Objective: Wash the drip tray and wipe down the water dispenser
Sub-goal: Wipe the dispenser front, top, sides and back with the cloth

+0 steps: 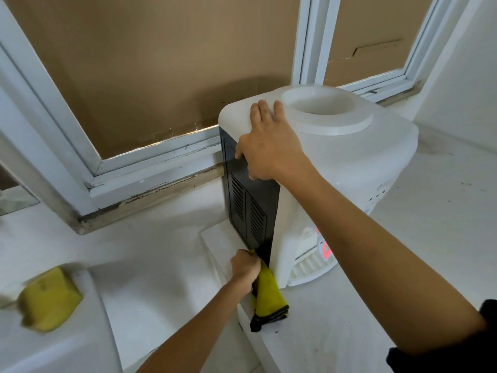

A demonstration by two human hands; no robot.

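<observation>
my right hand [269, 149] flat on top corner of water dispenser [349, 157], grip open, bracing so it won't slide on table [416, 238]; left hand [245, 266] grip closed on yellow cloth [266, 294], pressed to black vented side panel [250, 205] low edge; drip tray [309, 267] seated at front base; sponge [49, 300] parked left

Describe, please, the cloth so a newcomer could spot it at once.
Find the white water dispenser by the window. Its black vented side panel faces left; at that panel's bottom the left hand grips the cloth. It is yellow with a dark edge, unlike the plain sponge.
</observation>
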